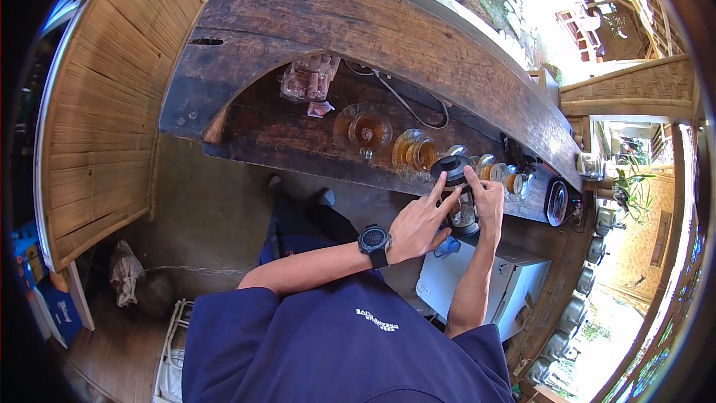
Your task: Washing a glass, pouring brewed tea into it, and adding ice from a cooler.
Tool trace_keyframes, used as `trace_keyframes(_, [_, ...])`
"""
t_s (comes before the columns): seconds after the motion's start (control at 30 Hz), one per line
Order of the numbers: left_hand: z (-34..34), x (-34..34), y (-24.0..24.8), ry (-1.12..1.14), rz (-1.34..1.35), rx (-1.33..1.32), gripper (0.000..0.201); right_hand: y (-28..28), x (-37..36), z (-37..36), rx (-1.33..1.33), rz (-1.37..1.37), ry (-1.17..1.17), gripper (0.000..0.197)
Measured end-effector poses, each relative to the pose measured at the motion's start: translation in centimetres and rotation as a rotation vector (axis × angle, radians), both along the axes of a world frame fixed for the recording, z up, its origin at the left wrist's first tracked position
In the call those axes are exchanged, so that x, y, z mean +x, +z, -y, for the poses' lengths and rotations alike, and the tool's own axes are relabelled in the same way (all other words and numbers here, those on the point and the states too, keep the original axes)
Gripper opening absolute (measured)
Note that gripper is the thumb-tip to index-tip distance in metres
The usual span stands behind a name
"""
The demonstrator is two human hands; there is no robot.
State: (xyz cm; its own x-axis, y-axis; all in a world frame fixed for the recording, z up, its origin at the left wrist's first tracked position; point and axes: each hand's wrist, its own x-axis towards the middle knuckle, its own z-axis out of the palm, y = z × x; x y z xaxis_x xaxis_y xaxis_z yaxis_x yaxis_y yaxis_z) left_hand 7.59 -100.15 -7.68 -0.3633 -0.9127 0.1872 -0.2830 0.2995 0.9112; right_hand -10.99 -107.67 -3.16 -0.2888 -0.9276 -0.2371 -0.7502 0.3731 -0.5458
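Both my hands are at a glass jug [464, 215] with a round black lid [452, 169], at the near edge of the wooden counter. My left hand [419, 225], a dark watch on its wrist, has its fingers pressed to the lid's near left side, the index finger stretched along it. My right hand [488, 200] grips the right side of the lid and upper rim with bent fingers. Beside the jug, a glass cup of amber drink [425, 154] sits on the lower shelf. Farther left is another amber cup on a glass saucer [341, 131]. The jug's lower part is partly hidden.
More glass cups [514, 182] stand right of the jug, near a black oval device [557, 201]. Clear-wrapped packets [310, 78] and a cable [406, 104] lie on the shelf. A raised wooden counter [358, 11] curves beyond. A white cabinet [514, 283] stands below right.
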Motion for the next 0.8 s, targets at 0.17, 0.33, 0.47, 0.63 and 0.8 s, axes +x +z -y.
trace_keyframes(0.17, [0.1, 0.0, 0.0, -0.012, 0.007, 0.028, 0.083, 0.9, 1.5, 0.3, -0.004, -0.030, 0.002, 0.066])
trace_keyframes(0.33, [0.2, -0.1, -0.1, -0.002, 0.007, 0.019, 0.082, 0.9, 1.4, 0.6, 0.032, -0.069, -0.002, 0.066])
trace_keyframes(0.47, [0.2, 0.1, 0.1, -0.017, 0.021, 0.042, 0.081, 1.1, 1.8, 0.6, 0.013, -0.095, 0.008, 0.067])
trace_keyframes(0.63, [0.4, 0.3, 0.2, -0.021, 0.016, 0.041, 0.081, 1.0, 1.8, 0.6, 0.007, -0.082, 0.010, 0.067])
trace_keyframes(0.8, [0.5, 0.3, 0.6, -0.043, 0.007, 0.025, 0.079, 0.5, 1.0, -0.4, -0.022, -0.019, -0.034, 0.063])
